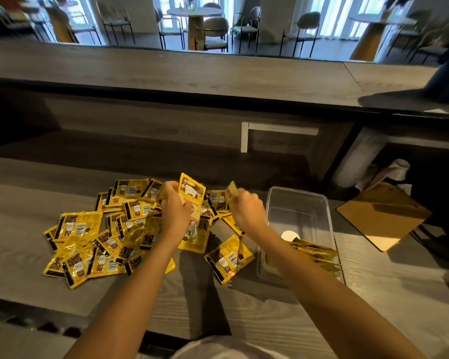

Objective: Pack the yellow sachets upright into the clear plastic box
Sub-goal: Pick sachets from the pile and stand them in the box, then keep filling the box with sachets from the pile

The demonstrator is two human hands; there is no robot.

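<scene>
Pick-up step: both hands closed on sachets above pile (109, 239).
Left hand (175, 207) grips 1 sachet (192, 196); right hand (246, 207) pinches another (232, 189); next, stand them upright in box (328, 211).

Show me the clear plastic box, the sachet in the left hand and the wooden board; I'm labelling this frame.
clear plastic box (322, 200): head view, far right rim.
sachet in the left hand (193, 189): head view, printed upper face.
wooden board (384, 216): head view, middle of its top.
</scene>
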